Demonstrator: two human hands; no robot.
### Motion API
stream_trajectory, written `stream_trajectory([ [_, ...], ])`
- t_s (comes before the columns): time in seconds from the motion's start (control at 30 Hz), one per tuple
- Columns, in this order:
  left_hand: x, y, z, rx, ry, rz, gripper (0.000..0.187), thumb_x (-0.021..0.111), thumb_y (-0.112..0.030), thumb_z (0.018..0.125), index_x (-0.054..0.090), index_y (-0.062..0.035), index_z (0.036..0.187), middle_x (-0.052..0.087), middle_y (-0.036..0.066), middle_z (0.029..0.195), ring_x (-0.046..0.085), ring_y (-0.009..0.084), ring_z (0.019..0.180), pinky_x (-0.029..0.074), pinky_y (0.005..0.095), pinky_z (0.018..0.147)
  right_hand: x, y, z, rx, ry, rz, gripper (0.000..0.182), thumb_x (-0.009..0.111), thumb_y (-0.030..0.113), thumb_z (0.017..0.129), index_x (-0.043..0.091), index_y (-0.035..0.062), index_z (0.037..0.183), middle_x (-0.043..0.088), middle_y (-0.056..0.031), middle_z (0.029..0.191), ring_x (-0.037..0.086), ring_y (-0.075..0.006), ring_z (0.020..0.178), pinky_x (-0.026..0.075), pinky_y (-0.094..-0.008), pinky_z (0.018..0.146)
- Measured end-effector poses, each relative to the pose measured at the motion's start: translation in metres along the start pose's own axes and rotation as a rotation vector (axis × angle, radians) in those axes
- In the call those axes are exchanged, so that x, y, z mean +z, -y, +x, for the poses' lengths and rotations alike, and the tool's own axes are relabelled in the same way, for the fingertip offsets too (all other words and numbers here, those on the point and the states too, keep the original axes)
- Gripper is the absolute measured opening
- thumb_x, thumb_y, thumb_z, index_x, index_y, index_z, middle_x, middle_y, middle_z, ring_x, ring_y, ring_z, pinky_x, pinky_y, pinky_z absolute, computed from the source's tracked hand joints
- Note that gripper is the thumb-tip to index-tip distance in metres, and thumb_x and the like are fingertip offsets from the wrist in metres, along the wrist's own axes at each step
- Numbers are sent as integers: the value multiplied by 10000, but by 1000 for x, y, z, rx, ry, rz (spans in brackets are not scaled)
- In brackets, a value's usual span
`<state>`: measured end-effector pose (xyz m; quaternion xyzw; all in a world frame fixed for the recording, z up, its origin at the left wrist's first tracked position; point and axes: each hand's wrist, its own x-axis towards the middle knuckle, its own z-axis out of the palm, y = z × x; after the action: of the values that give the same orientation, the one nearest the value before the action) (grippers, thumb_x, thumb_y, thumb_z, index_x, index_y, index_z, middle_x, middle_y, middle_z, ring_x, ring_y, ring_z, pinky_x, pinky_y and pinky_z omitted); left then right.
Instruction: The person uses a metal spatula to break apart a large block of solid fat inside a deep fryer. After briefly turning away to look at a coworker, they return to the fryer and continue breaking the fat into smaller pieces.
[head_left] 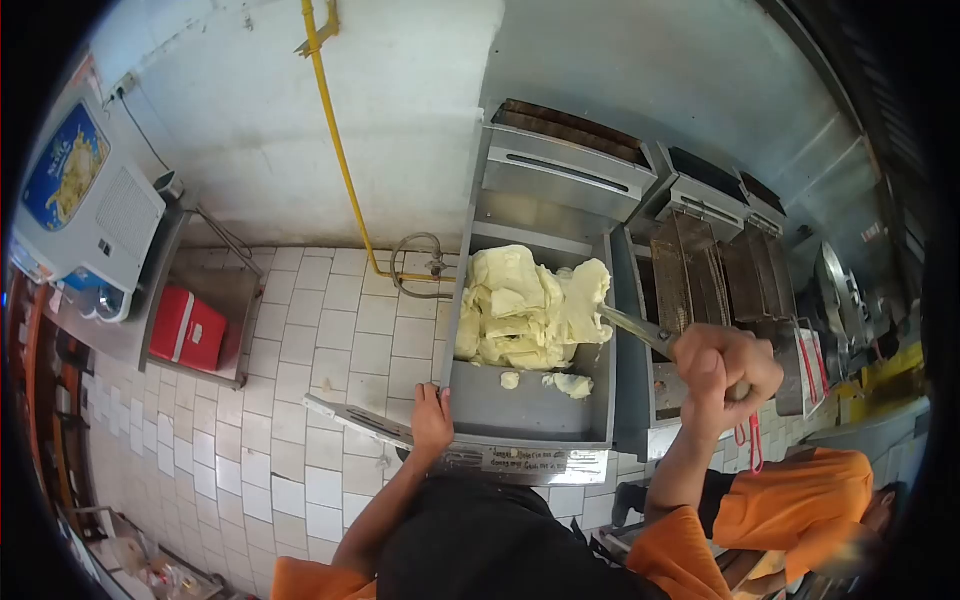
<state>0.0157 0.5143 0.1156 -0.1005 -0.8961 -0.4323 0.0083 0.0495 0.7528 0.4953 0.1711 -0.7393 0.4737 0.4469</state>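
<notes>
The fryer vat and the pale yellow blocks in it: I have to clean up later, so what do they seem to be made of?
The fryer vat looks like brushed stainless steel: grey, dull sheen. The pale yellow blocks look like solid fat or shortening: soft-edged, matte chunks, though the exact kind is unclear.

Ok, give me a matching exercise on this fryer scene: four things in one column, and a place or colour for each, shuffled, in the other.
Things:
1. left hand
2. right hand
3. pale yellow fat
4. box

Places or colours:
A. red, on a low shelf by the wall
B. gripping the handle of a metal tool
C. resting on the front left edge of the vat
D. piled in blocks at the back of the vat

Pairs: 1-C, 2-B, 3-D, 4-A
</notes>
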Motion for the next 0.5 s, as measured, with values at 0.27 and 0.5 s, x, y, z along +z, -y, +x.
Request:
stream_trajectory([
  [0.27, -3, -4, 3, -42, 1, -38, 229, 489, -230, 992, 480, -2, 1003, 501, 226, 985, 545, 463, 824, 442, 527, 695, 25, -119, -62, 70, 257, -279, 305, 615, -38, 686, 373, 48, 522, 341, -28, 463, 386, -117, 384, 317, -260, 414],
  [0.5, -4, -8, 1, -97, 16, -13, 237, 498, -247, 991, 488, -11, 1009, 507, 218, 988, 549, 458, 829, 445, 526, 699, 65, -172, -135, 229, 444, -112, 289, 648, -41, 649, 414, 68, 520, 429, -50, 465, 454, -179, 401, 360, -284, 426],
])
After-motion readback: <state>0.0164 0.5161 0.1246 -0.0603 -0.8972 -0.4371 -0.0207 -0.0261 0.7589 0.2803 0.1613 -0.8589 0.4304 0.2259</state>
